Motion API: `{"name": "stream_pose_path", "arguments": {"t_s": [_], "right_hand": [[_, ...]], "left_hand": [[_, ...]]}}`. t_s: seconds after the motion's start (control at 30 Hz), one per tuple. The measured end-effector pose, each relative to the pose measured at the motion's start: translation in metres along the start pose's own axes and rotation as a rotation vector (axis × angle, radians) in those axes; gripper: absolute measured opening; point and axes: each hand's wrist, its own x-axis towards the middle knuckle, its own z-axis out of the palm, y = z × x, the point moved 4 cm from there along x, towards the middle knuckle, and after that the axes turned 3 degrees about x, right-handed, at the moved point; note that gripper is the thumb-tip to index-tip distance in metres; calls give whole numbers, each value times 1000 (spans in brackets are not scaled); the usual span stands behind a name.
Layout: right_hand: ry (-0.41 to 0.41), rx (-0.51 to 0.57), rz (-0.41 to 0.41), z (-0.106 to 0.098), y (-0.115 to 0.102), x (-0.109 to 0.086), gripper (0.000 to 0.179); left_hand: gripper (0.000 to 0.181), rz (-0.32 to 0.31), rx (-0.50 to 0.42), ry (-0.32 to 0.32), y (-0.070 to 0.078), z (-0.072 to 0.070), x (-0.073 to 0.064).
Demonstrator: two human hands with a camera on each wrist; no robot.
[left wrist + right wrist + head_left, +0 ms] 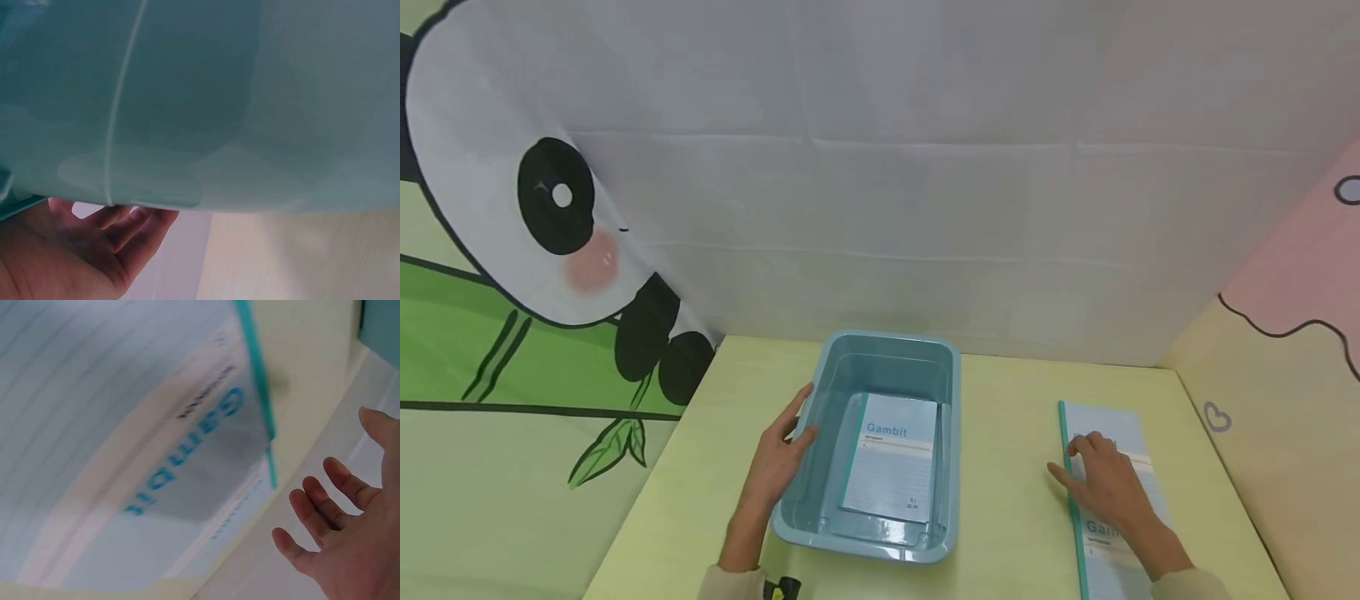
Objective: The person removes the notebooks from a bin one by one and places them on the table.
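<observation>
A light-blue plastic basin (865,546) stands on the table, with a Gambit notebook (887,467) lying flat inside it. My left hand (775,462) holds the basin's left rim, thumb over the edge and fingers along the outside. In the left wrist view, the fingers (140,240) touch the basin's outer wall (187,125). My right hand (1105,483) is over two more teal-spined Gambit notebooks at the right, one farther (1116,417) and one nearer (1108,571). Its fingers (306,515) are spread and loosely bent, holding nothing, apart from the notebook (125,425) in the right wrist view.
The pale yellow table (1007,467) meets a white cloth backdrop (925,208) at its back edge. A panda print (535,208) covers the left wall, and a pink figure (1300,267) the right. A small black object (788,587) shows at the bottom edge.
</observation>
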Motion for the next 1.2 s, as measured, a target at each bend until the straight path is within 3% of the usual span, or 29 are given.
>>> {"name": "stream_pose_path", "arguments": {"t_s": [0.63,1.2], "right_hand": [[-10,225,-24,-23,-96,58,20],[-77,313,-82,-45,-191,105,24]], "left_hand": [[62,-8,-4,24,3,6,0],[61,-7,5,49,8,11,6]]}}
